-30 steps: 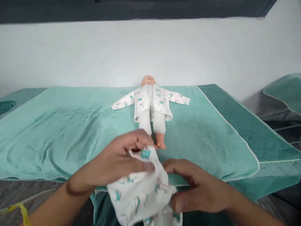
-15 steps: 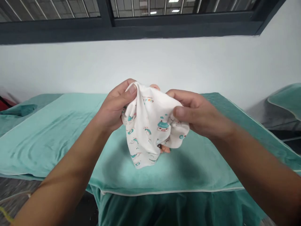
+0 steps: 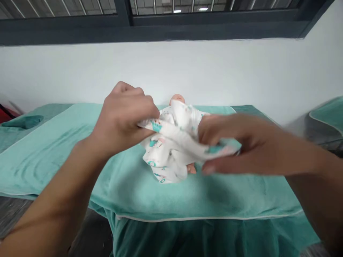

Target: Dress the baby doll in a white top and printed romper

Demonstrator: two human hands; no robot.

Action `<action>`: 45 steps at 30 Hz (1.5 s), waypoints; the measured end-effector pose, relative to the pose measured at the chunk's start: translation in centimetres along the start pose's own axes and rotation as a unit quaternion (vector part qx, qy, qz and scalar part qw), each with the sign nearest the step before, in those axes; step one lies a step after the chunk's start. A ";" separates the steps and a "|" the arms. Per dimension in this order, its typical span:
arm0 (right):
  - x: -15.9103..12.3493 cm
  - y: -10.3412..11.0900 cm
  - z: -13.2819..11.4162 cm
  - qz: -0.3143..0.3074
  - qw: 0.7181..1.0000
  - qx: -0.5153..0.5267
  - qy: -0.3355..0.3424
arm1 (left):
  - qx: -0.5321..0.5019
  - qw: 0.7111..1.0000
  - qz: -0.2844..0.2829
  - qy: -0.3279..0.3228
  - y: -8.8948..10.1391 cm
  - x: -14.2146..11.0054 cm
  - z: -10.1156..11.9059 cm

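A white baby garment (image 3: 182, 137) with teal and pink prints is stretched crosswise, bunched into a narrow band. At its left end, my left hand (image 3: 125, 116) is closed on the cloth, knuckles up. My right hand (image 3: 227, 142), blurred by motion, has the other end between its thumb and fingers. Behind and below the band lies a baby doll (image 3: 177, 97) whose head top shows at the far side. One small doll limb (image 3: 191, 168) pokes out near the right hand. White printed cloth covers the rest of the doll; how much of it is clothing on the doll I cannot tell.
The doll lies on a bed with a teal velvety cover (image 3: 171, 203) edged in white piping. Behind it rises a white wall (image 3: 241, 71) under a dark window frame (image 3: 187, 30) with bars. Another teal cushion or cover (image 3: 329, 114) stands at the right.
The garment was held up and spread open; now it is lower and bunched into a band. My left hand has turned knuckles up, and my right hand has moved slightly down.
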State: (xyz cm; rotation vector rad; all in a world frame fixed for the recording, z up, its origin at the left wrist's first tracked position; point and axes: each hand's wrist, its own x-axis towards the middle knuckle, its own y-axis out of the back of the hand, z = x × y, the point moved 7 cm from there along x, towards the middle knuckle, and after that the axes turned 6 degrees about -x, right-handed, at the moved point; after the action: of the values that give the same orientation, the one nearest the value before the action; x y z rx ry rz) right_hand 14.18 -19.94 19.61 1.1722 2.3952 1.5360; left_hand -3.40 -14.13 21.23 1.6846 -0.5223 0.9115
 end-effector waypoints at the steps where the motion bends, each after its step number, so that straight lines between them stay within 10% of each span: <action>1: -0.1 -1.6 -0.3 -0.058 0.995 -0.083 0.014 | 0.075 0.996 -0.017 -0.053 -0.3 -0.1 0.9; 4: -0.5 -5.4 -0.5 -0.157 0.948 -0.275 0.042 | 0.175 0.972 -0.035 -0.155 -1.4 -1.3 2.3; 8: -1.1 -6.2 -0.3 -0.136 0.917 -0.369 0.060 | 0.222 0.956 0.025 -0.191 -1.5 -2.8 2.4; 14: -1.6 -4.5 -0.1 -0.039 0.852 -0.516 0.079 | 0.283 0.941 0.084 -0.164 -1.1 -4.2 1.2; 21: -1.7 -8.7 1.5 -0.158 0.812 -0.550 0.112 | 0.245 0.969 -0.021 -0.029 -4.6 -5.4 -0.7; 31: -1.0 -8.1 1.7 -0.188 0.936 -0.277 0.108 | 0.120 0.976 -0.175 0.048 -7.6 -3.4 1.2; 37: -0.7 -4.3 0.5 0.083 0.915 -0.380 0.106 | 0.086 0.971 -0.213 0.069 -7.9 -3.9 0.8; 41: -1.7 -1.8 3.8 0.292 0.939 -0.156 -0.089 | 0.074 0.974 -0.190 0.095 -7.5 -3.7 0.5; 45: -1.7 -5.2 9.6 0.239 0.899 0.217 -0.296 | 0.062 0.977 -0.188 0.083 -7.3 -3.2 1.2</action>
State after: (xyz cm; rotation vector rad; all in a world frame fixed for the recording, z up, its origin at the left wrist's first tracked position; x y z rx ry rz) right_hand 16.58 -14.92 10.12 2.0715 2.1432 0.5283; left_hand 0.41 -13.40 14.17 1.7233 -0.0288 0.8073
